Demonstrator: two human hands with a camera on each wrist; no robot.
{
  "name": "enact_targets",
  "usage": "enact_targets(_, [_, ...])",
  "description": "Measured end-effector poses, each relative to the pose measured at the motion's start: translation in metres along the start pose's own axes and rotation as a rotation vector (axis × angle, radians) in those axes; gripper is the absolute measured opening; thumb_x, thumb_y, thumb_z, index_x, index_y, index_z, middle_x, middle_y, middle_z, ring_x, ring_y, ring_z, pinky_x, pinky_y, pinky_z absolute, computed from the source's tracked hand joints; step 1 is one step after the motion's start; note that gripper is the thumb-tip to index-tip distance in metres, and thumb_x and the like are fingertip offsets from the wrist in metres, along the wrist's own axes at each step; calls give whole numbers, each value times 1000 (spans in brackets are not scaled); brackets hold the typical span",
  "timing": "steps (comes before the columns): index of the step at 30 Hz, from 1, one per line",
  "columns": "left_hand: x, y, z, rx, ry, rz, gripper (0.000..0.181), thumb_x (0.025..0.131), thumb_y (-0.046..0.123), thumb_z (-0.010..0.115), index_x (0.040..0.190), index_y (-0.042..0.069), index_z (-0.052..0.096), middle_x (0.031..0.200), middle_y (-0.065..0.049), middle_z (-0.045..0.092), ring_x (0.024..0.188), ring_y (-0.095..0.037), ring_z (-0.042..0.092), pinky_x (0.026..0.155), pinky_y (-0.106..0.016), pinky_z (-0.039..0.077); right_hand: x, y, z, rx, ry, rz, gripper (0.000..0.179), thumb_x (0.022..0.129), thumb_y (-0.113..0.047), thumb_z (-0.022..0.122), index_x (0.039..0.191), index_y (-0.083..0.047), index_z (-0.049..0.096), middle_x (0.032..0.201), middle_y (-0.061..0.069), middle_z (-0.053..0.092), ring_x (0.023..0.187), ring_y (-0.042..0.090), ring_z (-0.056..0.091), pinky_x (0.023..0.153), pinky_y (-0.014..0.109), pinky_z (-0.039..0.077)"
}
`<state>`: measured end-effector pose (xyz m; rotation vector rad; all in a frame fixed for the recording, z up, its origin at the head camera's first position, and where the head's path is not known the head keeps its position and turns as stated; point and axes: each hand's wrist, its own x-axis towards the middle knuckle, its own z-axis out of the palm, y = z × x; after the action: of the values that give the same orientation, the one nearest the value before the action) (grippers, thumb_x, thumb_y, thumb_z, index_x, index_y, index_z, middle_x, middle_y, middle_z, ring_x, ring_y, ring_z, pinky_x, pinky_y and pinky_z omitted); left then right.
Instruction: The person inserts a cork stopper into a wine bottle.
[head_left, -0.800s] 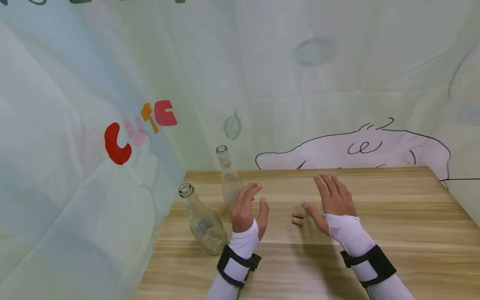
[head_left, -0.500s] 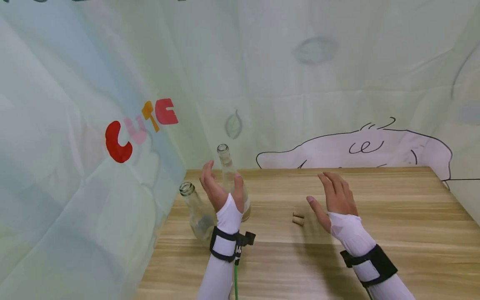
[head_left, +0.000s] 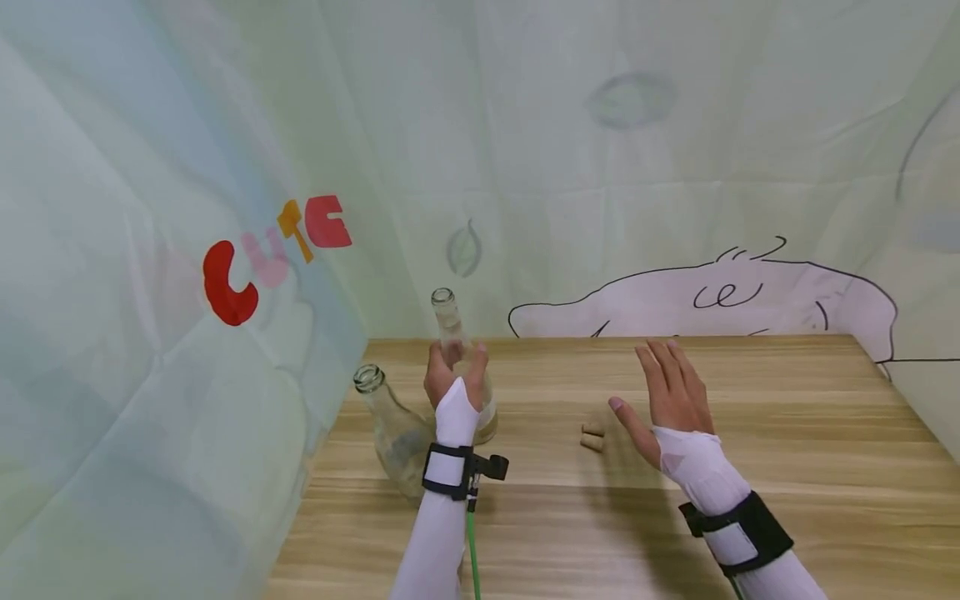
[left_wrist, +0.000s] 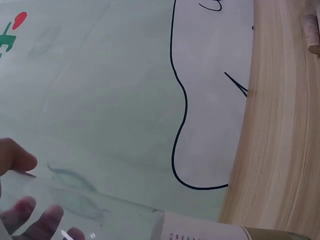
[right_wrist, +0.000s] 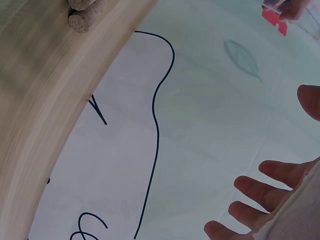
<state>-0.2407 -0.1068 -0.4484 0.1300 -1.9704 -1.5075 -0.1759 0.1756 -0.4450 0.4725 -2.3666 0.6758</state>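
Note:
My left hand (head_left: 452, 379) grips a clear glass bottle (head_left: 447, 321) standing near the back of the table. The fingers lie round one side of the glass and the thumb on the other. A pale label (left_wrist: 200, 227) shows on this bottle in the left wrist view. Nearer to me, a second glass bottle (head_left: 397, 433) stands partly behind my left wrist. Two small corks (head_left: 592, 437) lie side by side on the table between the hands. To their right my right hand (head_left: 675, 400) hovers with straight, spread fingers, holding nothing.
The wooden table (head_left: 810, 433) ends at a printed cloth backdrop (head_left: 570, 217) behind it. More cloth (head_left: 150, 400) hangs along the left edge, close to the bottles. A green cable (head_left: 473, 550) trails from the left wrist strap (head_left: 447, 471).
My left hand has moved left and forward from in front of the rear bottle, opened beside it, and closed round it. The right hand has stayed almost still.

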Motion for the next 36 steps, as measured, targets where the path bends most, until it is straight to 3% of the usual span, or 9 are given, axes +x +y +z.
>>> enact_targets(7, [-3, 0, 0, -49, -27, 13, 28, 84, 15, 77, 102, 3, 59, 96, -10, 63, 95, -31, 59, 92, -50, 43, -2, 4, 5, 8, 0, -3, 74, 88, -36, 65, 145, 5, 42, 148, 26, 40, 142, 45, 25, 109, 63, 22])
enact_targets(13, [-19, 15, 3, -83, -109, 41, 30, 86, 21, 76, 105, 4, 60, 99, -9, 65, 98, -27, 60, 92, -48, 43, -2, 10, 8, 12, -39, 39, 74, 86, -30, 70, 144, 6, 43, 146, 27, 41, 141, 46, 27, 107, 65, 23])
enact_targets(17, [-36, 36, 3, -89, -201, 75, 29, 87, 21, 76, 106, 8, 60, 101, -5, 67, 100, -22, 62, 91, -47, 45, -2, 12, 10, 13, -66, 65, 73, 86, -29, 72, 144, 6, 43, 147, 27, 41, 140, 46, 28, 107, 65, 24])
enact_targets(21, [-57, 54, 3, -92, -307, 150, 27, 86, 21, 77, 105, 11, 61, 100, -2, 67, 98, -20, 63, 88, -50, 49, -3, 13, 12, 13, -84, 75, 72, 87, -29, 71, 144, 6, 43, 147, 27, 41, 140, 47, 28, 106, 66, 25])
enact_targets(28, [-96, 66, 6, -65, -470, 263, 29, 85, 24, 79, 104, 12, 61, 97, 1, 68, 93, -16, 65, 80, -43, 55, -5, 15, 14, 8, -94, 73, 73, 87, -31, 71, 144, 6, 44, 146, 28, 41, 138, 48, 31, 105, 68, 25])
enact_targets(33, [-119, 69, 9, -95, -518, 297, 28, 84, 24, 80, 102, 14, 61, 95, 4, 68, 89, -12, 66, 76, -36, 56, -6, 15, 15, 14, -101, 64, 72, 87, -30, 70, 143, 7, 44, 146, 28, 41, 137, 48, 31, 103, 69, 26])
enact_targets(36, [-129, 68, 11, -111, -512, 375, 30, 81, 20, 82, 101, 14, 61, 92, 4, 67, 85, -9, 65, 73, -30, 55, -7, 16, 15, 13, -95, 51, 72, 86, -29, 70, 143, 7, 44, 146, 27, 42, 136, 49, 32, 102, 69, 27])
